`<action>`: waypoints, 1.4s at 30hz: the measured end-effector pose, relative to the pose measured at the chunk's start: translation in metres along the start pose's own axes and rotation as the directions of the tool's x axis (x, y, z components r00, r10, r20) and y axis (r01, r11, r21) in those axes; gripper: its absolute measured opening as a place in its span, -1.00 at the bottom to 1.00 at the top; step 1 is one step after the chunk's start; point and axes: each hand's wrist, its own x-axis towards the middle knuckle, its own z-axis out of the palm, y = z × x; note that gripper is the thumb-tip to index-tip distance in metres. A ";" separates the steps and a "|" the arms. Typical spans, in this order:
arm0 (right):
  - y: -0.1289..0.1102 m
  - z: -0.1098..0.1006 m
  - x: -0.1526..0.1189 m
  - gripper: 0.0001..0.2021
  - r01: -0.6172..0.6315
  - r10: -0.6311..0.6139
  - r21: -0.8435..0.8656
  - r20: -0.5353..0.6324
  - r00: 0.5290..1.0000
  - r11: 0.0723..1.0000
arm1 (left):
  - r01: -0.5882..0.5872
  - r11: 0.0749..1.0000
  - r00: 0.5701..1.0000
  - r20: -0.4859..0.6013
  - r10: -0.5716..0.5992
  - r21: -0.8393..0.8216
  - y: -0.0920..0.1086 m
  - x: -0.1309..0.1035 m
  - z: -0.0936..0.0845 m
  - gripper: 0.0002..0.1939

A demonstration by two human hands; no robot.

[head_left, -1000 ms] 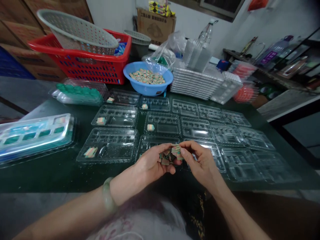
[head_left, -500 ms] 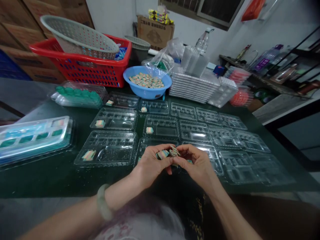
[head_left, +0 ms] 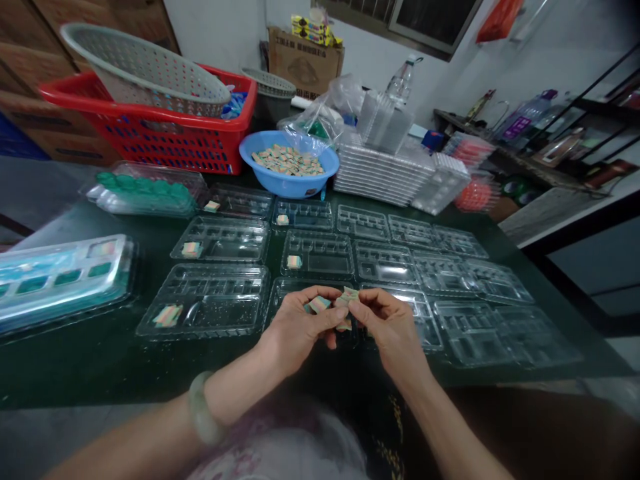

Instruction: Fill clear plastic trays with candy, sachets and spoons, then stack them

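- Supporting the work: dark green table (head_left: 75, 367), laid with rows of clear compartment trays (head_left: 225, 310). Near row sits just beyond the hands; holding low over the table edge should limit drops.
- Blue basin (head_left: 287, 185), behind the trays: heaped with striped flat squares (head_left: 290, 160).
- Left hand (head_left: 297, 327): half curled, cradling spare squares, thumb against the stack. A loose curl probably avoids creasing them.
- Right hand (head_left: 390, 323): thumb and forefinger pinching the stack, other fingers bent inward. Suggest light, even pressure; a hard squeeze would likely bow the layers or make them skid.
- Small stack (head_left: 349, 295): between both hands' fingertips, edges apparently uneven. Layer count cannot be told; thumbs cover part. Step in hand judged as evening it up: nudge one side flush, then the adjoining side, before easing the pinch.
- For comparison: front-left pile (head_left: 167, 315) lies fanned and skewed in its tray; second-column pile (head_left: 294, 262) looks squarer, the better model.
- Loose squares (head_left: 319, 305): tilted at the left fingers, near the stack. Could slip if that hand rolls; keep palm upward.
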 end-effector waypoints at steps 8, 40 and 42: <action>0.003 0.003 -0.002 -0.89 -0.177 0.162 0.278 0.077 0.984 0.944 | -0.045 0.999 0.998 -0.049 0.046 0.010 0.003 0.000 0.003 -0.77; 0.010 -0.057 0.081 -0.79 0.514 -0.321 -0.836 0.549 0.772 -0.195 | 0.078 0.988 0.967 -0.232 -0.109 -0.136 0.029 -0.013 -0.033 -0.70; 0.008 -0.056 0.080 -0.80 0.511 -0.291 -0.832 0.555 0.779 -0.218 | 0.069 0.988 0.969 -0.225 -0.099 -0.138 0.029 -0.013 -0.033 -0.70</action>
